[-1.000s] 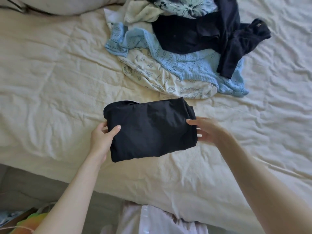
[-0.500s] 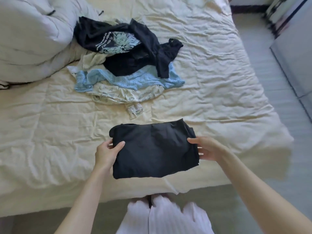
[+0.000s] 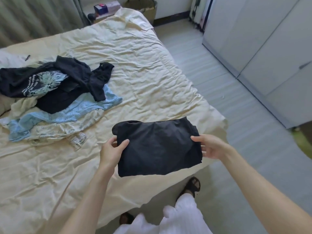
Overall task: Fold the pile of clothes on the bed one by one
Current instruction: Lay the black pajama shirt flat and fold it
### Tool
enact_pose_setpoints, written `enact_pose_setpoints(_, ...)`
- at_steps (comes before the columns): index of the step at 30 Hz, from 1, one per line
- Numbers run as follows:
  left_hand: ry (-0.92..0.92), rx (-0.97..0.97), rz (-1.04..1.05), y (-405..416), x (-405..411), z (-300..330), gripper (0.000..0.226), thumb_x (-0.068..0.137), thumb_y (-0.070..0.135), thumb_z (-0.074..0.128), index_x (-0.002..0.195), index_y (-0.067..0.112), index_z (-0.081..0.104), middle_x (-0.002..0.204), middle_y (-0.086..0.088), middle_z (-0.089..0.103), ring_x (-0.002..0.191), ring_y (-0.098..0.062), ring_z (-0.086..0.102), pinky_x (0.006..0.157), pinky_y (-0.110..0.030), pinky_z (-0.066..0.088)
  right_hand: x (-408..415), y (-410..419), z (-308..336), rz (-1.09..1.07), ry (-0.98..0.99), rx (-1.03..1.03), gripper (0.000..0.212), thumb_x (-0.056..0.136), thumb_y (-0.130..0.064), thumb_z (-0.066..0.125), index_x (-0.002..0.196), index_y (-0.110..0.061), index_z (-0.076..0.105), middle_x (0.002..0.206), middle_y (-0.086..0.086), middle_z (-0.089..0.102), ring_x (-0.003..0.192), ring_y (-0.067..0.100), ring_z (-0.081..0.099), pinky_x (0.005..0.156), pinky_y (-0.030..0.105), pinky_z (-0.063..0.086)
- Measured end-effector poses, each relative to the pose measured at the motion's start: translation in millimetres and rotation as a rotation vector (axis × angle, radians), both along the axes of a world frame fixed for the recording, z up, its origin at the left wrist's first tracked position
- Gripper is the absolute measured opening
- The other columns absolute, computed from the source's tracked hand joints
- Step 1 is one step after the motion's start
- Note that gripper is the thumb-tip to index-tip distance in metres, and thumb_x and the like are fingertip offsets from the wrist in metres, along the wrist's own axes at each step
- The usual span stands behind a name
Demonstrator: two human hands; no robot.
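A folded black garment [image 3: 157, 146] hangs in the air above the near right corner of the bed [image 3: 143, 68]. My left hand [image 3: 112, 152] grips its left edge, thumb on top. My right hand [image 3: 209, 146] grips its right edge with the fingers underneath. The unfolded pile lies on the bed's left side: a black printed T-shirt [image 3: 38, 81], a dark top [image 3: 81, 81], a light blue knit [image 3: 67, 114] and a cream patterned piece [image 3: 59, 130].
A crumpled duvet [image 3: 10, 58] lies at the far left. Grey wardrobe doors [image 3: 261, 48] line the right, with tiled floor [image 3: 236, 105] between them and the bed. A nightstand [image 3: 104, 10] and a basket [image 3: 143, 7] stand beyond the bed. My feet are by the bed's edge.
Both hands have carried the folded black garment to the right, toward the bed's corner. The view swung right and up, so the pile now lies far left.
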State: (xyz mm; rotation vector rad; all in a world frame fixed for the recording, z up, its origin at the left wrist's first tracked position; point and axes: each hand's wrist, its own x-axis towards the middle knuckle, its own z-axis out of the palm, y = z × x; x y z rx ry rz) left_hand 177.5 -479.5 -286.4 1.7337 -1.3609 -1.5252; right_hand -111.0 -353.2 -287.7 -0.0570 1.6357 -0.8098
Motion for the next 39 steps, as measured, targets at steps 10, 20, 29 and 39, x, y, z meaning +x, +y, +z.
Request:
enact_pose_setpoints(10, 0.11, 0.042, -0.098, 71.4, -265.1, 4.5, 0.006, 0.084, 0.021, 0.07, 0.087, 0.022, 0.065, 0.084, 0.001, 0.071, 0.078, -0.016, 0.066, 0.059, -0.024, 0.048, -251.4, 90.5, 41.7, -0.106, 0.124, -0.007, 0.01, 0.092, -0.017, 0.059, 0.099, -0.02, 0.065, 0.098, -0.001, 0.066, 0.085, 0.018, 0.061, 0.065, 0.029, 0.049)
enact_pose_setpoints(20, 0.167, 0.064, -0.238, 81.5, -443.4, 16.9, 0.007, 0.083, 0.019, 0.07, 0.089, 0.022, 0.066, 0.085, 0.0, 0.071, 0.079, -0.017, 0.068, 0.061, -0.025, 0.048, -394.3, 141.4, 46.8, -0.281, 0.199, 0.012, 0.016, 0.091, -0.016, 0.059, 0.106, -0.017, 0.066, 0.097, -0.001, 0.066, 0.083, 0.018, 0.06, 0.065, 0.031, 0.048)
enact_pose_setpoints(29, 0.18, 0.099, -0.142, 78.3, -583.8, -7.9, 0.008, 0.083, 0.019, 0.069, 0.091, 0.021, 0.066, 0.091, -0.004, 0.071, 0.088, -0.021, 0.067, 0.073, -0.033, 0.052, -534.2, 110.2, 39.0, -0.225, 0.268, 0.049, 0.018, 0.09, -0.012, 0.059, 0.107, -0.013, 0.065, 0.1, 0.003, 0.067, 0.087, 0.021, 0.061, 0.07, 0.033, 0.049)
enact_pose_setpoints(39, 0.158, 0.084, 0.02, 48.1, -683.0, 0.9, 0.011, 0.082, 0.022, 0.071, 0.091, 0.023, 0.066, 0.09, -0.002, 0.072, 0.084, -0.02, 0.068, 0.067, -0.032, 0.05, -665.5, 31.6, 49.9, -0.042, 0.28, -0.012, 0.013, 0.09, -0.011, 0.059, 0.096, -0.019, 0.067, 0.095, 0.0, 0.068, 0.086, 0.018, 0.062, 0.063, 0.03, 0.048)
